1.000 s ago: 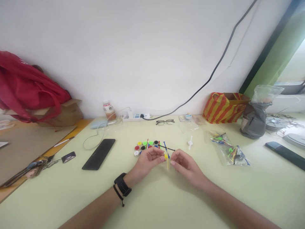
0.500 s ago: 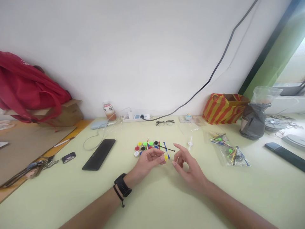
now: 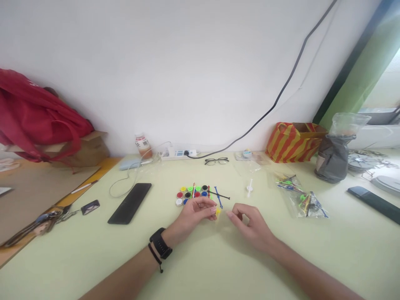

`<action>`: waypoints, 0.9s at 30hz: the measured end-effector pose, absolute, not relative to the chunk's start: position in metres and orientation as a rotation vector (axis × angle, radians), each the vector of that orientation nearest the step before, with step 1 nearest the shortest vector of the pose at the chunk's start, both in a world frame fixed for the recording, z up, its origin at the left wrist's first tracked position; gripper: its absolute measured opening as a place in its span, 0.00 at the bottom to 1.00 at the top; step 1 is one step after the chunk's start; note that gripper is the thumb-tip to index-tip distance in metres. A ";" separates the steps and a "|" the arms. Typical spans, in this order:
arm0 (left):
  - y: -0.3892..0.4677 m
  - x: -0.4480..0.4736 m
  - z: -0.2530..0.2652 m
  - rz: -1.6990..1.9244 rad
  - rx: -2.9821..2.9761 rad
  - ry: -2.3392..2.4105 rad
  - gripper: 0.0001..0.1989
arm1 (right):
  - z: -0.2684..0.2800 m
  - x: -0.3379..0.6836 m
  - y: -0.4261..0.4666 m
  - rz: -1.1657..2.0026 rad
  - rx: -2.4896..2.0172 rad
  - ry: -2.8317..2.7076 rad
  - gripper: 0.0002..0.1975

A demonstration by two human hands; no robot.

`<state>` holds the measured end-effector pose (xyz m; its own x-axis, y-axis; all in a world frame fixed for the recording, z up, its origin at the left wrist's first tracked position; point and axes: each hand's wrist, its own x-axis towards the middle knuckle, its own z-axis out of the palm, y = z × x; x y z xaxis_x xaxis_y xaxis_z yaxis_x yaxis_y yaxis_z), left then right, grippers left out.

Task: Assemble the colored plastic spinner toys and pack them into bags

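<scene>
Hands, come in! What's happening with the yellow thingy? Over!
Left grip: pinching yellow piece. Right grip: curled nearby, no piece visible in it. Blue stick and black stick lying just beyond.

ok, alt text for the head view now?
The left hand holds a small yellow piece over a pale green table; the right hand, loosely curled, is close beside it. Colorful discs and thin sticks lie just beyond, eyeglasses farther back.

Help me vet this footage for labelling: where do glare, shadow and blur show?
Head view: glare washes out the far right of the table; same view, soft shadow beneath the right hand; same view, blurred yellow piece in the left hand.
</scene>
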<state>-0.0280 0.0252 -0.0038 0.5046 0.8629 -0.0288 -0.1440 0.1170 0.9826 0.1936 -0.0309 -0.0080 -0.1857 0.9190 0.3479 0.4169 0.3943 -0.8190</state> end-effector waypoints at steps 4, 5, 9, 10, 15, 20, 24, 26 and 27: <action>0.023 -0.028 -0.001 0.814 1.248 0.705 0.14 | -0.007 0.187 -0.032 0.841 -1.107 -1.775 0.11; 0.023 -0.028 -0.001 0.802 1.256 0.693 0.14 | -0.008 0.185 -0.032 0.849 -1.103 -1.780 0.10; 0.021 -0.027 0.000 0.784 1.279 0.660 0.15 | -0.012 0.184 -0.031 0.850 -1.133 -1.793 0.09; 0.020 -0.027 -0.001 0.782 1.287 0.657 0.14 | -0.013 0.184 -0.030 0.854 -1.133 -1.800 0.08; 0.021 -0.028 -0.004 0.756 1.310 0.655 0.16 | -0.013 0.185 -0.029 0.849 -1.131 -1.808 0.09; 0.021 -0.026 -0.003 0.799 1.343 0.677 0.15 | -0.014 0.187 -0.031 0.744 -1.139 -1.839 0.09; 0.022 -0.025 -0.005 0.785 1.331 0.698 0.15 | -0.015 0.190 -0.034 0.572 -1.053 -1.873 0.13; 0.023 -0.026 -0.007 0.765 1.323 0.699 0.15 | -0.016 0.190 -0.035 0.497 -1.005 -1.863 0.23; 0.023 -0.026 -0.008 0.757 1.320 0.700 0.15 | -0.017 0.191 -0.036 0.467 -0.987 -1.840 0.28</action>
<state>-0.0262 0.0234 -0.0077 0.5817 0.8131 -0.0222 -0.0863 0.0889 0.9923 0.1907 -0.0358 -0.0166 -0.2112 0.7942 0.5698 0.4266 0.5994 -0.6773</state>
